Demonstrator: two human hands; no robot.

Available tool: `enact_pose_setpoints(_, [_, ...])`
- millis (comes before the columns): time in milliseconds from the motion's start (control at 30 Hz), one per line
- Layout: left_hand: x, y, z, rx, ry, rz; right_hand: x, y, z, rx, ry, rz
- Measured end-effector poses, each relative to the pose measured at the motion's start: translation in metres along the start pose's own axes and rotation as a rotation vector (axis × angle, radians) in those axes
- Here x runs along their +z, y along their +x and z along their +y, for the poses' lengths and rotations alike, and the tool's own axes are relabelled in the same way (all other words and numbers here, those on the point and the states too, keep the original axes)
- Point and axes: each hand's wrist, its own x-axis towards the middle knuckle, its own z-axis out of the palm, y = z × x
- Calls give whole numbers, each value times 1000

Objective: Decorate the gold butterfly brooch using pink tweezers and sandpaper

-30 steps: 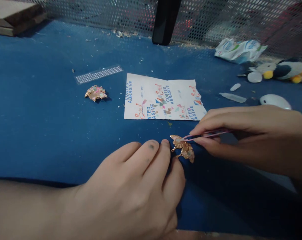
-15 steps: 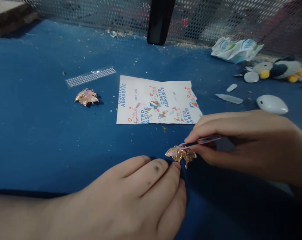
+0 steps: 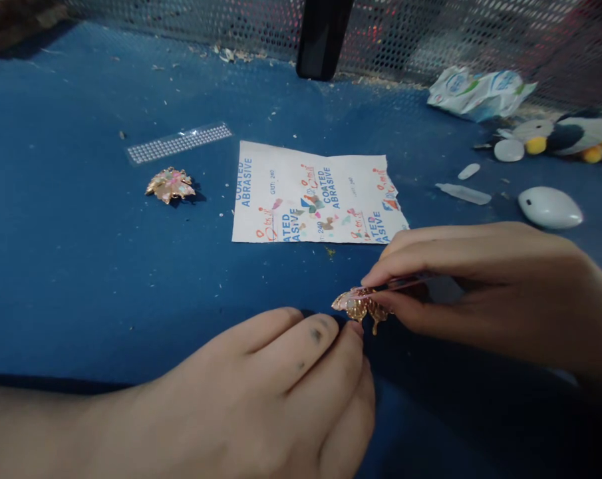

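My left hand (image 3: 291, 386) is closed, its fingertips gripping the lower edge of a gold butterfly ornament (image 3: 361, 307) with pale pink and whitish patches on its left wing. From the right, my right hand (image 3: 475, 279) pinches a slim pair of pink tweezers (image 3: 398, 282). The tweezer tips touch the upper left wing; whether they hold a small piece I cannot tell. Beyond the hands lies a sheet of abrasive paper (image 3: 261, 199), printed side up, with small coloured flakes (image 3: 313, 203) scattered on it. A second gold ornament (image 3: 171, 185) with pink patches rests at left.
Behind that ornament lies a strip of small gems (image 3: 181, 143). At right are a clear tube (image 3: 463, 193), a white rounded case (image 3: 550, 207), a plush toy (image 3: 575, 135) and a crumpled packet (image 3: 480, 93). A black phone-like object (image 3: 323, 40) leans on the mesh wall (image 3: 221, 30).
The tweezers' tips have moved slightly left and down on the butterfly's wing. The butterfly looks a little turned. The whole view has shifted slightly.
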Motion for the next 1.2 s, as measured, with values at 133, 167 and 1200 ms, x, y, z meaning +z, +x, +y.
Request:
enact_pose_setpoints(133, [1, 0, 0, 9, -11, -15, 0, 0, 0, -5, -12, -5])
enact_pose_setpoints(167, [1, 0, 0, 9, -12, -15, -1, 1, 0, -5, -14, -7])
enact_pose_setpoints(1200, [1, 1, 0, 13, -12, -18, -2, 4, 4, -21, -19, -48])
